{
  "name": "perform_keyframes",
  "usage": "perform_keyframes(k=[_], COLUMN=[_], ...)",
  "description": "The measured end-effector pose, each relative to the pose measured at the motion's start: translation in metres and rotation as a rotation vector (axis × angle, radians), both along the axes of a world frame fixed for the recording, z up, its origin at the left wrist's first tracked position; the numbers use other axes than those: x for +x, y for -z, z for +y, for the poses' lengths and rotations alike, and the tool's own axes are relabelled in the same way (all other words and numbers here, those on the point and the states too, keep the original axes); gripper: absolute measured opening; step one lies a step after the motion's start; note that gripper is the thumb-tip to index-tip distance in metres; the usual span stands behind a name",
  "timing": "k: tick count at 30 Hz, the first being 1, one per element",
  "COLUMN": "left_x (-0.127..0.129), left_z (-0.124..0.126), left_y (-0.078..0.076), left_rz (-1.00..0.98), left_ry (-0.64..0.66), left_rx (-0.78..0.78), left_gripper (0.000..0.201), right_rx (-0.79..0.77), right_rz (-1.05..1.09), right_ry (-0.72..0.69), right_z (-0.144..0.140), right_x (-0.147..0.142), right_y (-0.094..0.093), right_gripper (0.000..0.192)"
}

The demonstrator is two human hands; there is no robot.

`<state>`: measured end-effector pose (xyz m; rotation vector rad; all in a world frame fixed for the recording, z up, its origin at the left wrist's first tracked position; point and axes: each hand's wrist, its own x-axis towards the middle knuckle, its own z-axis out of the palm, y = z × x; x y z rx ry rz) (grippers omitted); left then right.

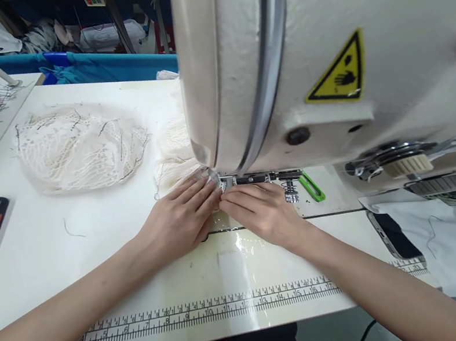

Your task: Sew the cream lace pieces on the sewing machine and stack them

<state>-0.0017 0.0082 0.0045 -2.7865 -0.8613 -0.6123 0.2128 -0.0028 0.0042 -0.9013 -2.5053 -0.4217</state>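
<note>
Cream lace fabric (174, 165) lies on the bench (47, 243) under the sewing machine (321, 48). Left hand (179, 220) and right hand (262, 211) press flat, fingertips meeting at its near edge; neither grip closes around it.

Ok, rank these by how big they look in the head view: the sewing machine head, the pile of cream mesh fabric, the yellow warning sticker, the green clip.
1. sewing machine head, though its nearness to the camera inflates it
2. pile of cream mesh fabric
3. yellow warning sticker
4. green clip
</note>
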Motion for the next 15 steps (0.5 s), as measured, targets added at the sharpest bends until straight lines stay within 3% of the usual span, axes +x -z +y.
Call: perform_keyframes(k=[7, 15], left_x=[0.0051, 0.0075], left_z=[-0.0042, -0.0051], left_y=[0.0012, 0.0024], left_rz=[0.005, 0.023], left_ry=[-0.047, -0.069], left_rx=[0.013, 0.07], left_gripper=[0.036, 0.035], right_rx=[-0.101, -0.058], right_rz=[-0.02, 0.056], right_ry=[0.04, 0.036], right_z=[-0.0002, 0.0039], right_x=[0.0042, 0.0092], right_y=[0.0008, 0.0066], right_gripper=[0.028, 0.027])
